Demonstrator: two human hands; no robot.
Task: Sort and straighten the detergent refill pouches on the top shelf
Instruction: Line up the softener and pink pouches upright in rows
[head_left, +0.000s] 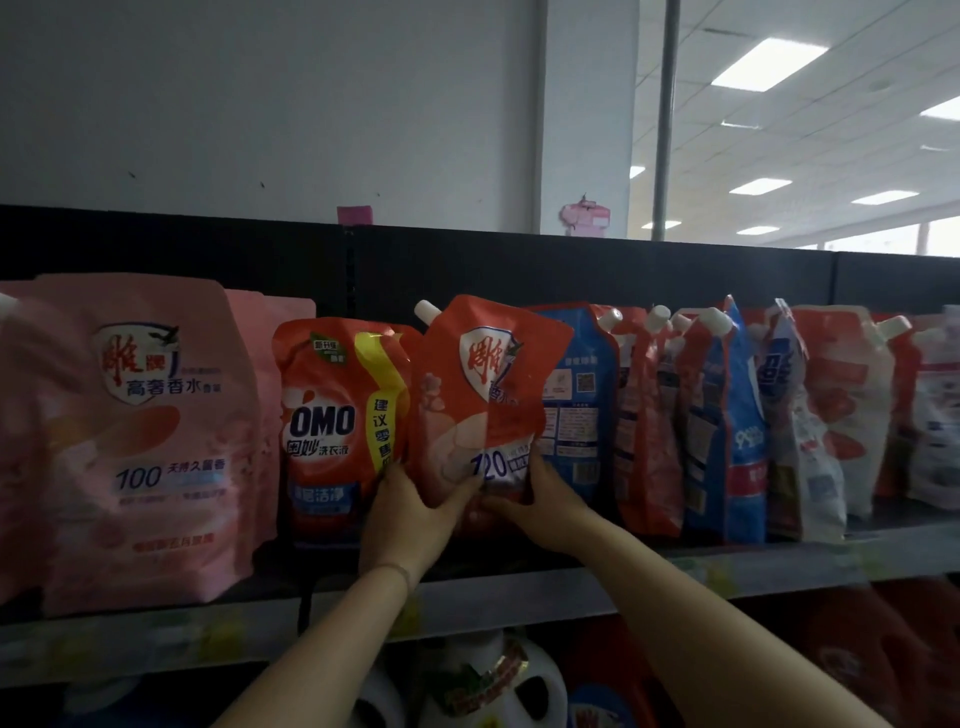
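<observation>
Both forearms come up from the bottom edge, left forearm (311, 649) and right forearm (701, 613), reaching to the top shelf (779, 564). White wall (260, 104) fills the upper left, and a black back panel (649, 270) runs behind the stock. Big pink pouch (140, 431) stands at far left, face forward, upright. Right half of the shelf holds a row of pouches (737, 431) in red, blue and white, packed edge-on and leaning on each other, spouts up, labels too blurred to read. Lower shelf shows white bottles (488, 675), dark and blurred. OMO pouch (332, 415) stands just right of the pink one, face forward, roughly upright. Red pouch (483, 384) sits mid-shelf between the OMO pouch and a blue pouch (576, 395), overlapping both; it is tilted, front creased, white cap (427, 310) at top left. Cannot tell if its base rests on the shelf or is lifted; the hands cover it. Left hand (400, 512) grips its lower left corner, thumb pressed on the front, fingers tucked behind, next to the OMO pouch. Right hand (545, 506) grips the lower right, thumb lying across the front near the bottom, fingers curled round the right edge. Thin band (397, 569) on the left wrist. Small pink note (355, 214) sticks up above the back panel.
</observation>
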